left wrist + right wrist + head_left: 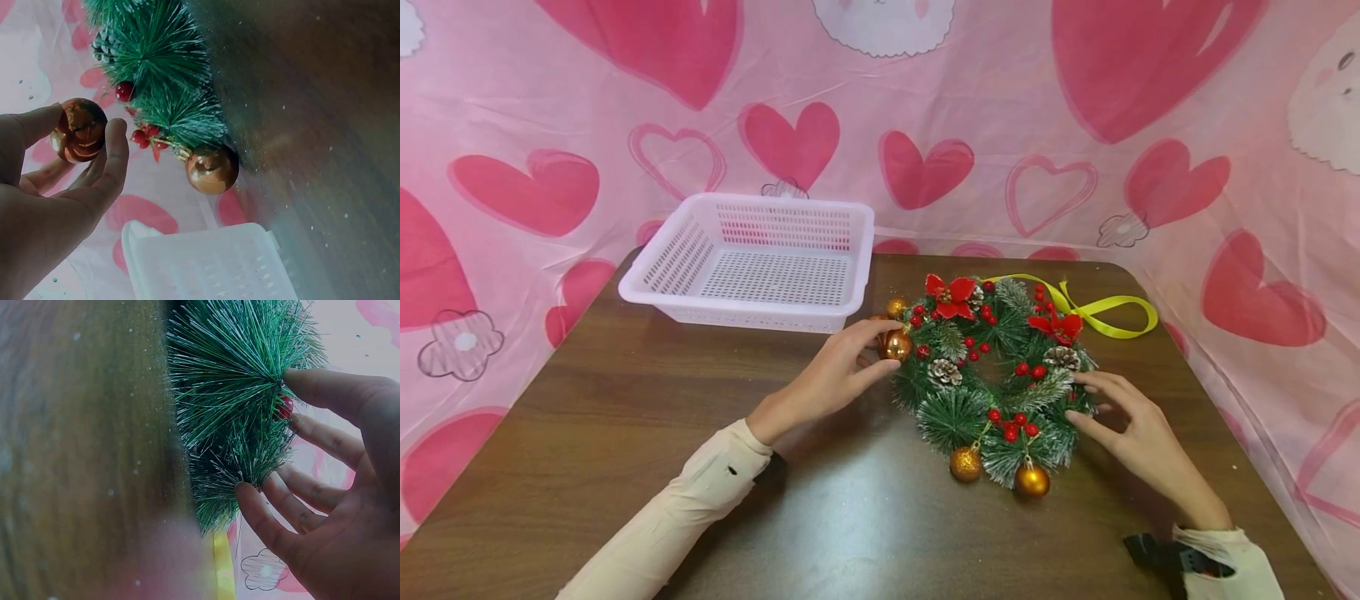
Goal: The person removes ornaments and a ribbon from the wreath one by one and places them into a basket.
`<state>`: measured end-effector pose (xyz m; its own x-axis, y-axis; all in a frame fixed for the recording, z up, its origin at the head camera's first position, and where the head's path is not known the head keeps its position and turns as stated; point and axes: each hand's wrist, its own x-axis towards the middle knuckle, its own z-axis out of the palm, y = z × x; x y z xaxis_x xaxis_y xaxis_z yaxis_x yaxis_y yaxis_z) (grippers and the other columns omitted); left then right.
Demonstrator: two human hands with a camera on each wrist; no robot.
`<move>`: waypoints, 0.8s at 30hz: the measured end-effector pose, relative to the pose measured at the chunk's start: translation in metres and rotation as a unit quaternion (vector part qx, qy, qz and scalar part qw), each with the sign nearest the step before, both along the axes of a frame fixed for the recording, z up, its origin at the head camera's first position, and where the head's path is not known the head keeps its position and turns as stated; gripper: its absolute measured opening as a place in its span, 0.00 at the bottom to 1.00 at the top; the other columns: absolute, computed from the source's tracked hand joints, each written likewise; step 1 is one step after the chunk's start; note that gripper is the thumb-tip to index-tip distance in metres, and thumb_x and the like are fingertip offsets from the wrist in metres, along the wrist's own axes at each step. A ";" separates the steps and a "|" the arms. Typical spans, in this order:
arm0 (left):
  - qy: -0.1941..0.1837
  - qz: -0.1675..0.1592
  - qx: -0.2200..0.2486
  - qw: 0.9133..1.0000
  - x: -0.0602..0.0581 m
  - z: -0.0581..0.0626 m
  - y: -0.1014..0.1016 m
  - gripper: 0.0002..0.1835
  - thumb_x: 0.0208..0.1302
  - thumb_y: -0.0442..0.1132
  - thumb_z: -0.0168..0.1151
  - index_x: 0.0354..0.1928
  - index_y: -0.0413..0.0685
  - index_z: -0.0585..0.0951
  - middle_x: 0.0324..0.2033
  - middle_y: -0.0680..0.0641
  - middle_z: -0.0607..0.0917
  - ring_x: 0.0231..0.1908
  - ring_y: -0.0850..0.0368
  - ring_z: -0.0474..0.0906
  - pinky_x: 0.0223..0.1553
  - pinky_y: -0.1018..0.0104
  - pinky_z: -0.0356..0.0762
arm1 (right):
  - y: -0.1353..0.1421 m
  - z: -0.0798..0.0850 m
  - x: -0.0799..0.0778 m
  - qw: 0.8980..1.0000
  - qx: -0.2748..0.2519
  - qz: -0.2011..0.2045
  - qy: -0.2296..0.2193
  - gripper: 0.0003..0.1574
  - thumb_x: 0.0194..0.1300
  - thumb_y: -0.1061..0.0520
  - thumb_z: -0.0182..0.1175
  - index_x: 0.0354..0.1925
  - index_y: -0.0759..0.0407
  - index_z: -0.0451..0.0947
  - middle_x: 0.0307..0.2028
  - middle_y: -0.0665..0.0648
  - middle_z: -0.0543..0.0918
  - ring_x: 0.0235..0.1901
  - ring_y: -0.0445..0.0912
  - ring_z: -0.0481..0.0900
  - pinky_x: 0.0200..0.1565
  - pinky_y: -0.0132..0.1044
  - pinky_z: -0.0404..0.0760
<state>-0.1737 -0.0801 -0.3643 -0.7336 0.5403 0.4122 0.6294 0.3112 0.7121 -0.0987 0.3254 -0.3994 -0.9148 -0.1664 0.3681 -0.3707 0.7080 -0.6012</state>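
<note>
A green Christmas wreath (pixel 951 417) lies on the table, set with red berries, pinecones and two red poinsettia flowers (pixel 951 296). My left hand (pixel 831 375) is at its left edge, pinching a shiny copper-gold bauble (pixel 81 130) between thumb and fingers. Another shiny bauble (pixel 212 169) hangs close by in the left wrist view. On the right side, my right hand (pixel 1138 429) touches the frosted needles (pixel 231 381) with spread, slightly bent fingers. Two gold baubles, one glittery (pixel 966 463) and one smooth (pixel 1032 480), rest at the wreath's near edge.
A white plastic basket (pixel 752 312) with slotted sides stands at the back left of the brown wooden table (pixel 625 433). From the wreath's far side a yellow ribbon loop (pixel 1120 329) stretches right. Behind hangs a pink cloth (pixel 850 83) with hearts.
</note>
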 end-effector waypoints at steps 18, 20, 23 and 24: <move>0.010 0.026 0.011 1.000 -0.005 0.014 -0.015 0.26 0.66 0.36 0.66 0.65 0.42 0.73 0.53 0.45 0.81 0.48 0.56 0.81 0.44 0.62 0.83 | -0.001 0.000 0.000 1.000 0.002 0.000 0.001 0.34 0.55 0.63 0.74 0.60 0.49 0.79 0.53 0.47 0.78 0.47 0.35 0.73 0.46 0.16 0.71; 0.010 0.029 0.017 0.999 -0.005 0.016 -0.017 0.26 0.66 0.36 0.66 0.65 0.41 0.73 0.54 0.44 0.80 0.49 0.55 0.81 0.45 0.60 0.83 | -0.001 0.001 0.000 1.000 0.004 -0.002 -0.001 0.33 0.55 0.63 0.74 0.60 0.49 0.79 0.53 0.47 0.78 0.47 0.34 0.73 0.46 0.15 0.70; 0.009 0.035 0.022 0.999 -0.006 0.020 -0.019 0.26 0.66 0.36 0.66 0.65 0.42 0.73 0.54 0.44 0.80 0.49 0.55 0.81 0.45 0.61 0.83 | 0.000 0.001 0.001 1.000 0.005 -0.004 -0.002 0.33 0.56 0.63 0.74 0.60 0.49 0.79 0.53 0.47 0.78 0.47 0.34 0.73 0.46 0.15 0.70; 0.008 0.038 0.023 0.999 -0.006 0.022 -0.020 0.26 0.66 0.35 0.66 0.65 0.42 0.73 0.54 0.44 0.80 0.48 0.55 0.81 0.45 0.61 0.83 | 0.000 0.001 0.001 1.000 0.005 -0.004 -0.002 0.33 0.56 0.63 0.74 0.60 0.49 0.79 0.53 0.47 0.78 0.47 0.34 0.73 0.46 0.15 0.70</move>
